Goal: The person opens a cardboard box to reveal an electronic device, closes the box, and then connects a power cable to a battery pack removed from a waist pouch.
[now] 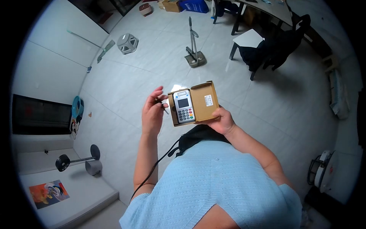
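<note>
An open cardboard box (204, 110) is held up in front of my body, its lid folded out to the right with a white label on it. Inside its left part lies a white card terminal (184, 107) with a dark screen and a keypad. My right hand (222, 121) grips the lid's lower right corner, thumb on top. Just left of the box is my left hand (154, 108), its fingers bent around a small dark, thin item that I cannot make out.
A dustpan (195, 59) stands on the tiled floor ahead, with a grey stool (127, 43) to its left. A white-topped seat (248, 38) with dark clothing is at the upper right. On the right stands a white fan (327, 171).
</note>
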{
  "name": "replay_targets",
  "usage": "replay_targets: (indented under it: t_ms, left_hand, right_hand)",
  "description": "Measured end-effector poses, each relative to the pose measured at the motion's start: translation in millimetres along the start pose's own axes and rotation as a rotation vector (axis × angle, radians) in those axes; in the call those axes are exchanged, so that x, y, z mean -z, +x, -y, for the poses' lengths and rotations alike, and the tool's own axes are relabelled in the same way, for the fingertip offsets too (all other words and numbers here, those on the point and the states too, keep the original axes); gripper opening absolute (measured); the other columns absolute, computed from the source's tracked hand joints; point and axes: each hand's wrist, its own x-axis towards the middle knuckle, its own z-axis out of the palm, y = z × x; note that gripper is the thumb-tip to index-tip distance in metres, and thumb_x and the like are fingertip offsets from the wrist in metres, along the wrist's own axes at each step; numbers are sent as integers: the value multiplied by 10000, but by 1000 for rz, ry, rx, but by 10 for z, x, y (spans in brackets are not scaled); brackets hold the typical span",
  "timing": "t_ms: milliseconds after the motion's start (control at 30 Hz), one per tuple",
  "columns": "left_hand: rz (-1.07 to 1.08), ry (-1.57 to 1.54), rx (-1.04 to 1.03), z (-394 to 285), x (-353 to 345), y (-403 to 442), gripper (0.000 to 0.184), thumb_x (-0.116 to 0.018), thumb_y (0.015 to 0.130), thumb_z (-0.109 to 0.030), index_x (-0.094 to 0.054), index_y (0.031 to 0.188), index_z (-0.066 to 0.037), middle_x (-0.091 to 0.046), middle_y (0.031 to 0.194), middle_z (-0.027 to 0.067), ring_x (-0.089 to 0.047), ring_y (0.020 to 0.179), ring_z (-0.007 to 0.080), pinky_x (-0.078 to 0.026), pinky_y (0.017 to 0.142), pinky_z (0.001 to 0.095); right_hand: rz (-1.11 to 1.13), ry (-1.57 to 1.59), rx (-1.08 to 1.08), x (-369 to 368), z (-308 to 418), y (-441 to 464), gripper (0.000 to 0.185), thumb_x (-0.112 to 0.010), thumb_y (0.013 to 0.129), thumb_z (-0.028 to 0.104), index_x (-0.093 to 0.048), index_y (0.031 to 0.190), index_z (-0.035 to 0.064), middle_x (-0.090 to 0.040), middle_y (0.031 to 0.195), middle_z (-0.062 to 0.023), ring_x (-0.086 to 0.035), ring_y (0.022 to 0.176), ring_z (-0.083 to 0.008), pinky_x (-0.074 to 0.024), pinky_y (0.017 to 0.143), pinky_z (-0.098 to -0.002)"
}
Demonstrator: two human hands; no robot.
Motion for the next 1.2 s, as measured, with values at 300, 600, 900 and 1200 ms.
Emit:
replay_targets:
  t_ms: [300,600,900,1200]
  left_hand:
    - [285,828,-324,371,-541,-136,356,-476,791,137,-495,1108,-26,-422,1260,132,-509,1117,245,-467,891,338]
    - [242,1252,-539,513,-445,-86,413,-602,739,40,-503,1131,-46,-501,1190,136,-511,1068,330,-456,878,384]
    - [-206,466,-62,525,-28,-13,589,-594,834,-188,-305,1318,-20,-457,1255,124,-479,1128,264,-386,957,377]
    - [-293,497,13,751,26,9,575,-550,873,-366,-306,1285,-47,-492,1197,125,-525,1037,202,-452,871,338]
  right_hand:
    - [14,8,-6,2,17,13,641,-444,666,142,-338,1283,6,-464,1202,-174,-473,1113,-338,-401,921,-549]
    - [27,16,2,-32,11,32,657,-452,664,163,-333,1291,11,-457,1215,-175,-468,1118,-332,-388,934,-549]
    - [0,-23,13,-40,-3,86,649,-468,656,187,-368,1271,5,-491,1183,-176,-497,1084,-326,-414,906,-521]
    - [-19,-48,4,21,-60,208,637,-459,661,159,-363,1270,-1,-489,1176,-181,-492,1087,-337,-414,906,-527]
